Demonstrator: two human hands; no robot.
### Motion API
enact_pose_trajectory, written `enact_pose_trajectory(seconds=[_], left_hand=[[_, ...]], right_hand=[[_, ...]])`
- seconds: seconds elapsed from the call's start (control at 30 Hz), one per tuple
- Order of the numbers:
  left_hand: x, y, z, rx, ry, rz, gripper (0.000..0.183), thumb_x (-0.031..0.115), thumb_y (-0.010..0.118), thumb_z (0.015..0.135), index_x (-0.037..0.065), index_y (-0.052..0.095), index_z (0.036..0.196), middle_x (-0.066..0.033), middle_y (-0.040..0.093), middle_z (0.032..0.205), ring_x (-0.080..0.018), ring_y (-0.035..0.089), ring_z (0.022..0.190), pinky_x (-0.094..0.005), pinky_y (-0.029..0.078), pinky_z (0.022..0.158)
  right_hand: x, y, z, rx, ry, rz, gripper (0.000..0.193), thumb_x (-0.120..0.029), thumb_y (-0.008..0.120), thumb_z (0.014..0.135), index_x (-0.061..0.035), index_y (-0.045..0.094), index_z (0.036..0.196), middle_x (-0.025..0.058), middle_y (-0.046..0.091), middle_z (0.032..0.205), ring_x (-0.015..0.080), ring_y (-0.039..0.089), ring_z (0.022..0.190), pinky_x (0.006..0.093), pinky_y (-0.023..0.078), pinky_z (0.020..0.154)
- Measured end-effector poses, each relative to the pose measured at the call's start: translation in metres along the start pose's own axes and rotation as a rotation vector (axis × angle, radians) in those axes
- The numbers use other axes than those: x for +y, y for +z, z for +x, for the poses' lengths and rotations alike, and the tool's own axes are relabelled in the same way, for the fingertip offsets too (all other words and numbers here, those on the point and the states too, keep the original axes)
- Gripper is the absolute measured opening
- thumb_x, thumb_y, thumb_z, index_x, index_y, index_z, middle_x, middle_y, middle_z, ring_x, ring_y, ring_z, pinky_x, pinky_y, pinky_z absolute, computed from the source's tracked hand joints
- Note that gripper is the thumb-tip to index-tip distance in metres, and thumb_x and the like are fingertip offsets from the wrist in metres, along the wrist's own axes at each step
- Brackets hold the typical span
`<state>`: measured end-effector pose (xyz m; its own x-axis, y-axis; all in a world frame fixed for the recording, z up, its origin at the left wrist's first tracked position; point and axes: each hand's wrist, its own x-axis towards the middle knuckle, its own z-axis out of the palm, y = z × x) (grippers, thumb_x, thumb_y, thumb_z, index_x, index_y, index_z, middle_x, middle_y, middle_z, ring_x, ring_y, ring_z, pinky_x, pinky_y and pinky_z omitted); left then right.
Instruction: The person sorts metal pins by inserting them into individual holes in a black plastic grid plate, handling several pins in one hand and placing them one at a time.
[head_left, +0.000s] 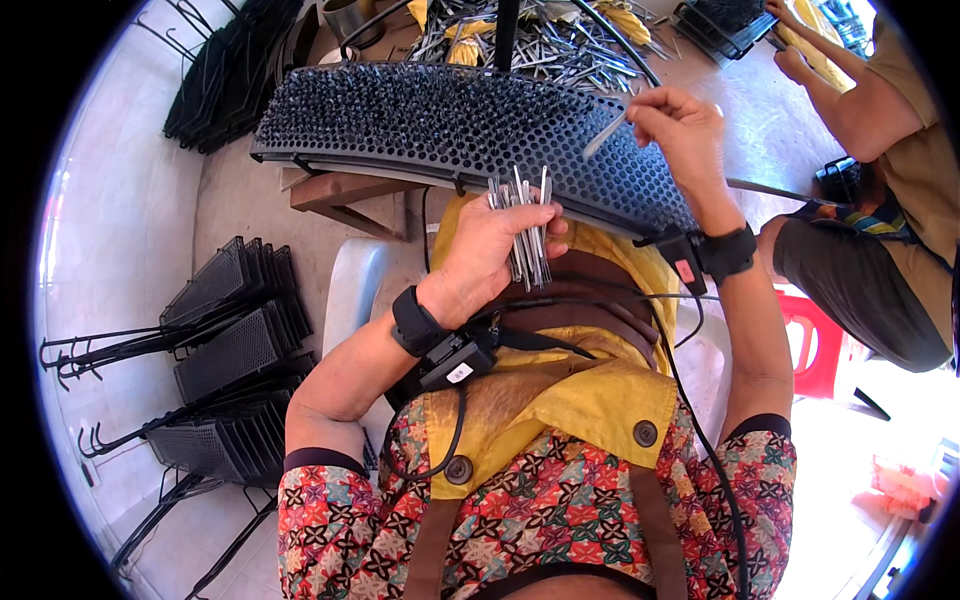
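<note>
My left hand (485, 245) is closed around a bundle of slim silvery metal pieces (531, 262), roughly upright, in front of my apron. Between the fingertips of my right hand (685, 130) is a single slim metal piece (604, 136), tilted and smeared by motion. It is over the right part of a long black perforated rack (632, 180), apart from the bundle. Many dark, shiny tips (400, 110) fill the rack's holes on the left and middle; toward the right, bare holes show. Both wrists wear black straps with small devices.
Behind the rack lies a heap of loose metal pieces (540, 50) with yellow cloth, beside a metal cup (350, 20). Black racks with hooks (235, 350) stand stacked at left. At right another person (890, 110) sits near a red stool (815, 340). Black cables (690, 400) cross my lap.
</note>
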<state>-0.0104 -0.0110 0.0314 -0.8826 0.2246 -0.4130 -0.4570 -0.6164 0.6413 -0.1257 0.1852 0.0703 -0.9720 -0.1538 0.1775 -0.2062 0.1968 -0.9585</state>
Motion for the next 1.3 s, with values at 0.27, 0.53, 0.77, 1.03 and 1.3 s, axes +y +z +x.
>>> enact_pose_trajectory(seconds=[0.27,0.53,0.77,1.03,1.3], left_hand=[[0.001,0.006,-0.004,-0.077,0.016,0.025,0.016,0.001,0.063,0.079,0.001,0.057,0.094,-0.0091,0.063,0.084,-0.0203,0.064,0.075,-0.0346,0.056,0.067],[-0.005,0.009,-0.003,0.057,0.084,0.003,0.015,-0.006,0.063,0.074,0.0,0.054,0.084,-0.0118,0.061,0.077,-0.0215,0.063,0.065,-0.0306,0.055,0.059],[-0.008,0.005,-0.001,0.057,-0.006,0.027,0.015,-0.004,0.064,0.077,-0.001,0.056,0.09,-0.0113,0.063,0.081,-0.0215,0.064,0.072,-0.0328,0.057,0.064],[-0.008,0.003,-0.003,0.048,-0.003,0.022,0.014,-0.003,0.064,0.077,-0.002,0.057,0.09,-0.0119,0.063,0.082,-0.0219,0.064,0.073,-0.0328,0.057,0.066],[-0.007,0.004,-0.003,0.051,-0.013,0.006,0.016,-0.004,0.064,0.076,-0.002,0.056,0.089,-0.0123,0.063,0.081,-0.0226,0.064,0.072,-0.0332,0.057,0.064]], right_hand=[[-0.018,0.032,-0.05,-0.403,0.171,0.007,0.008,-0.003,0.062,0.072,0.0027,0.064,0.077,0.0027,0.059,0.06,0.0058,0.054,0.052,0.0193,0.043,0.046],[-0.006,0.019,-0.044,-0.141,0.099,-0.158,0.01,-0.007,0.063,0.072,0.0012,0.065,0.078,0.0036,0.06,0.059,0.0081,0.054,0.051,0.0239,0.043,0.047],[0.006,-0.002,0.017,0.296,-0.467,-0.547,0.01,-0.01,0.063,0.079,-0.0018,0.065,0.086,0.0024,0.06,0.063,0.006,0.053,0.055,0.0216,0.042,0.051],[0.021,0.012,0.038,0.198,-0.714,-0.594,0.006,-0.006,0.06,0.076,-0.0032,0.061,0.081,0.0135,0.06,0.074,0.0302,0.059,0.067,0.0347,0.047,0.06],[0.024,0.013,0.04,-0.074,-0.665,-0.773,0.005,-0.002,0.051,0.073,-0.001,0.056,0.073,0.019,0.057,0.072,0.0374,0.056,0.071,0.041,0.046,0.06]])
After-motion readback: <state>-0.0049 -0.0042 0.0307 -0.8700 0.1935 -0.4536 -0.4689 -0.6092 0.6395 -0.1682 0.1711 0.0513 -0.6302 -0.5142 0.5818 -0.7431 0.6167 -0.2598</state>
